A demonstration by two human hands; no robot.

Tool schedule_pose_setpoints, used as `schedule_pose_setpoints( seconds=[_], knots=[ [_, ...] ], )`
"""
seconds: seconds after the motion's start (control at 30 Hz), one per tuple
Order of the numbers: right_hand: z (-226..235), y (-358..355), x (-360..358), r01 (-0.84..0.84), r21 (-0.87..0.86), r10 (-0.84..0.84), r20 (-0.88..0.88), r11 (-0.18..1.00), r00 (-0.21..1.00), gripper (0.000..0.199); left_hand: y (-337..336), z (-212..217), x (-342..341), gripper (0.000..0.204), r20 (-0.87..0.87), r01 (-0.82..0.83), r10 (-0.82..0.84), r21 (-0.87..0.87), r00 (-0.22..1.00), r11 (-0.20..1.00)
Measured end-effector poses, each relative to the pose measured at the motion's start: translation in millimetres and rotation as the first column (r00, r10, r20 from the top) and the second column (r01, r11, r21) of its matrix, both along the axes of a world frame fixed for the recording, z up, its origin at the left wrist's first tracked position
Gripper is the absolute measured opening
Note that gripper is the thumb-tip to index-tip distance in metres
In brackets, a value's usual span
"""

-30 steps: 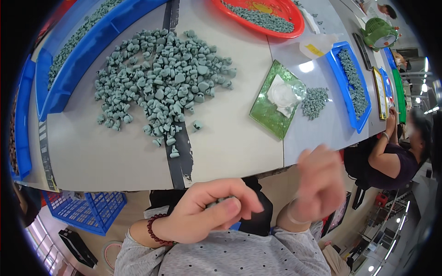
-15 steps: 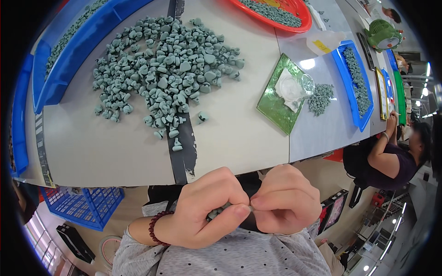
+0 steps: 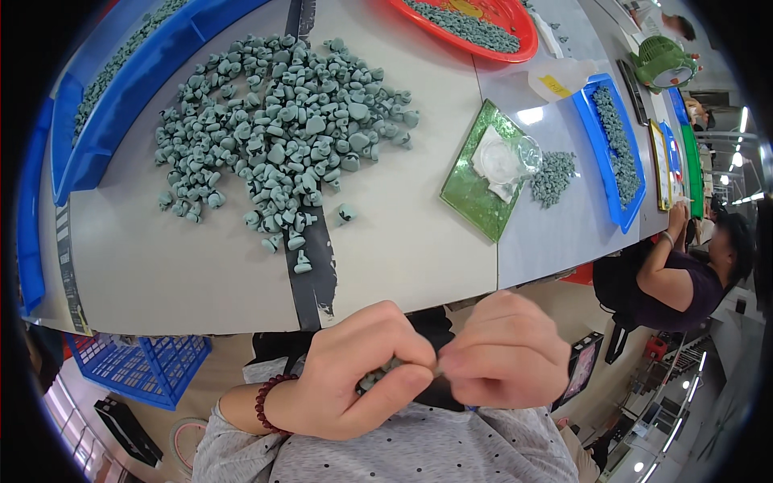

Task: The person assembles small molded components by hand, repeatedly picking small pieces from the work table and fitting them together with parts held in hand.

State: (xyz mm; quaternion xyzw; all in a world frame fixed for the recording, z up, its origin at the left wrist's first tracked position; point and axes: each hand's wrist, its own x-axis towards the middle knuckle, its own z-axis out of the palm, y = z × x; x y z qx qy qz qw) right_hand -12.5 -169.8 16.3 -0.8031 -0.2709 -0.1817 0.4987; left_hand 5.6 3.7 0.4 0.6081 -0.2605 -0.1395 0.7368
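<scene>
Seen from your head camera, your two hands meet just below the near edge of the table [image 3: 419, 258], close to your chest. Your left hand [image 3: 354, 374], a red bead bracelet [image 3: 264, 402] at its wrist, is curled in a clenched grip around a small grey-green piece [image 3: 377, 377], pinched between thumb and fingers; only a sliver of it shows. Your right hand [image 3: 507, 362] is bunched into a closed grip touching the left at the fingertips, right at that piece, though you cannot tell whether it grasps the piece itself. On the table above, a broad heap of grey-green pieces [image 3: 282, 137] spreads across a dark strip of tape [image 3: 310, 266]. Blue trays [image 3: 105, 121] line the left side, a red tray [image 3: 483, 28] of the same pieces sits at the far edge, and a green tray [image 3: 467, 189] holding a clear plastic bag [image 3: 507, 157] lies to the right, beside a smaller heap [image 3: 554, 177] and another blue tray [image 3: 612, 153]. A blue crate [image 3: 137, 370] stands under the table at left. At right, another person [image 3: 684, 274] leans on the table.
</scene>
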Motion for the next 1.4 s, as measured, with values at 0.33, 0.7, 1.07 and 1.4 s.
schedule_pose_setpoints(
  seconds=[0.33,0.7,1.07,1.4],
  knots=[
    [3.0,-52.4,59.2,0.624,-0.249,-0.562,0.279,0.741,0.779,0.015,5.9,7.9,0.6,0.022,-0.701,0.152,-0.399,-0.388,0.591,0.909],
    [9.8,-45.4,63.5,0.602,-0.469,-0.463,0.386,0.646,0.798,0.016,2.5,-4.0,-3.3,0.030,-0.518,0.124,-0.315,-0.370,0.795,0.921],
    [13.5,-38.3,52.0,0.652,-0.333,-0.508,0.426,0.681,0.748,0.020,7.6,5.9,0.2,0.026,-0.685,0.060,-0.332,-0.389,0.648,0.919],
    [11.2,-0.6,-2.0,0.301,-0.018,-0.299,0.064,0.954,0.952,0.031,5.6,2.5,-2.4,0.013,-0.444,0.045,-0.138,-0.214,0.885,0.976]
  ],
)
